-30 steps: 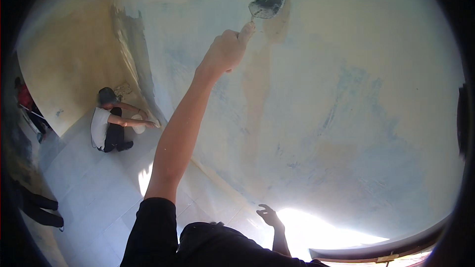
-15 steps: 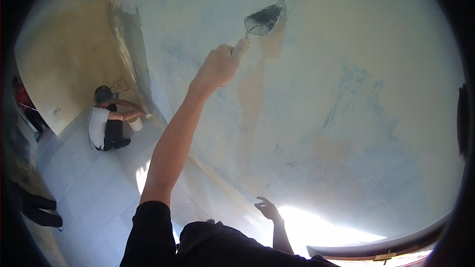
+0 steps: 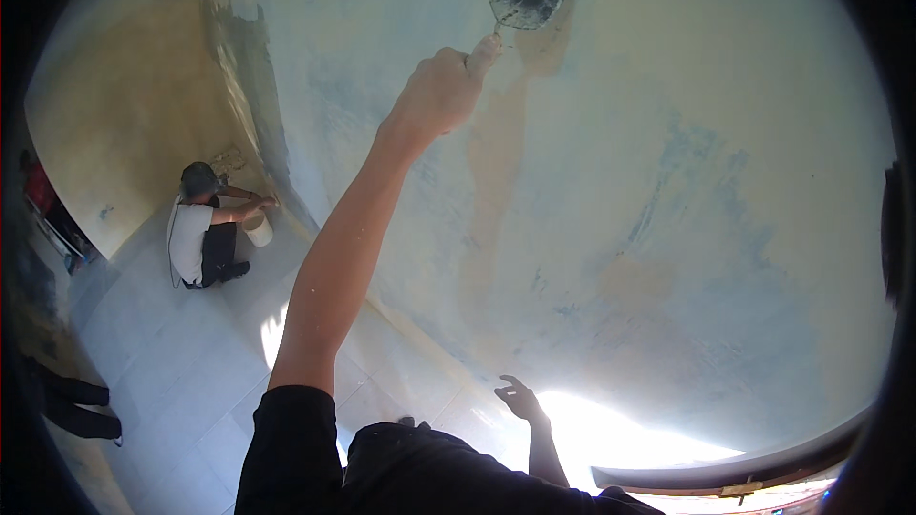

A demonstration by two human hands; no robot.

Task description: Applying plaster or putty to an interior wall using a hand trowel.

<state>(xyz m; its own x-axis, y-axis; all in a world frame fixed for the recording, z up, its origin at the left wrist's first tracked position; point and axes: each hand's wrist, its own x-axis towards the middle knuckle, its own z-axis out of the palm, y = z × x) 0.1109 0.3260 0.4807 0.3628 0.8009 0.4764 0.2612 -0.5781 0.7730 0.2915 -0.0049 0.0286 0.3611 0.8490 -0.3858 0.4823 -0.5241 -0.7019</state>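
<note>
My left hand (image 3: 441, 91) is stretched up along the wall (image 3: 592, 191), wrapped around the handle of a small pointed trowel (image 3: 532, 0). Dark grey patches mark the trowel's blade, which lies at or very close to the wall; whether it touches I cannot tell. A brownish shadow falls just beside it. Much lower, near the wall's sunlit foot, my right hand (image 3: 522, 401) hangs with its fingers partly bent and apart, holding nothing. The wall is pale, with bluish and beige smears.
On the tiled floor (image 3: 181, 372) at the left, another person (image 3: 196, 229) squats at the wall corner beside a white bucket (image 3: 258, 228). Someone's dark-trousered legs (image 3: 76, 405) show at the far left. A dark-edged opening (image 3: 763, 472) lies at the lower right.
My left hand and the trowel have moved up and slightly right along the wall. My right hand has barely shifted. The squatting person's hand has drawn back toward the bucket.
</note>
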